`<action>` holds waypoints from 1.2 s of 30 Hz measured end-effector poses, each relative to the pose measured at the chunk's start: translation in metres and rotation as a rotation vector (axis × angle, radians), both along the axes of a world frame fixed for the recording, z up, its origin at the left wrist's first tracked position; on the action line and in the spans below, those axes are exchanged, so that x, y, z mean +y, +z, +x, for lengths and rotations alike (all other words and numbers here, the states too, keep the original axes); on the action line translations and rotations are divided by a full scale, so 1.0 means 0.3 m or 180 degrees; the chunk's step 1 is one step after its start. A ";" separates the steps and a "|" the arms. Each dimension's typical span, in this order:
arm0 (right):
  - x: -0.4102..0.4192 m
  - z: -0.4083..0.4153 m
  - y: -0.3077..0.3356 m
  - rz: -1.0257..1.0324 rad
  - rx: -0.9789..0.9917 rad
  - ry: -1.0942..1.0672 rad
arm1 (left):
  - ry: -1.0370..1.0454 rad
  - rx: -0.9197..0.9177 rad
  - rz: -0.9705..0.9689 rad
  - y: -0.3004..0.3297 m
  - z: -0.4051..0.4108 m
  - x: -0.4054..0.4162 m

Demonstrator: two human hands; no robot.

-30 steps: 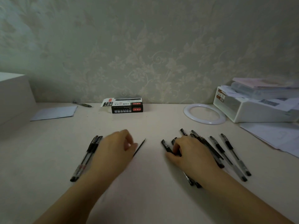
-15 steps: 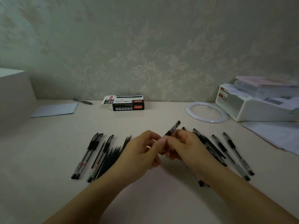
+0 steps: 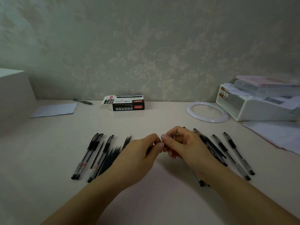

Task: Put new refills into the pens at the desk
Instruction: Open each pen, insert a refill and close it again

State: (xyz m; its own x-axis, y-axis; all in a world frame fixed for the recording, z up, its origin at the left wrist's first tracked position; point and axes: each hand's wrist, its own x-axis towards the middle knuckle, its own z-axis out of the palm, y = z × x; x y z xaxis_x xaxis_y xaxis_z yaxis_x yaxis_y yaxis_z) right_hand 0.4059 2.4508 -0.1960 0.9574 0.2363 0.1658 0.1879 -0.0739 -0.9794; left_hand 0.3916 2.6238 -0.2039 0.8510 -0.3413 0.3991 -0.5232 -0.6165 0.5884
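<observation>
A pale grey-green wallpapered wall (image 3: pixel 146 46) with a faint cream floral and vine pattern fills the upper half of the view, lit dimly and evenly. Below it runs a smooth, cream-coloured desk top (image 3: pixel 162 200) that meets the wall along a straight back edge. At the far left a plain white boxy block (image 3: pixel 13 91) stands on the desk, its side in shadow.
</observation>
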 end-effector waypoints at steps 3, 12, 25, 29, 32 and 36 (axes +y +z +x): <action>0.004 -0.009 0.012 0.0032 -0.0143 0.0001 | 0.0062 -0.0076 0.0049 0.009 0.013 0.011; -0.004 -0.008 0.030 0.0271 -0.0586 -0.0603 | 0.0767 -0.0034 -0.0045 0.017 0.018 0.024; -0.041 0.015 -0.051 -0.2693 -0.1459 -0.0440 | 0.0679 -0.0125 0.0231 -0.018 0.035 0.013; -0.035 0.014 -0.044 -0.2557 -0.1459 -0.0441 | 0.0646 -0.0179 0.0307 -0.017 0.034 0.017; -0.029 0.007 -0.031 -0.1939 -0.1203 -0.0602 | 0.0563 -0.0239 0.0265 -0.006 0.034 0.019; -0.025 0.004 -0.014 -0.1373 -0.0871 -0.0472 | 0.0222 -0.0377 0.0326 0.003 0.025 0.016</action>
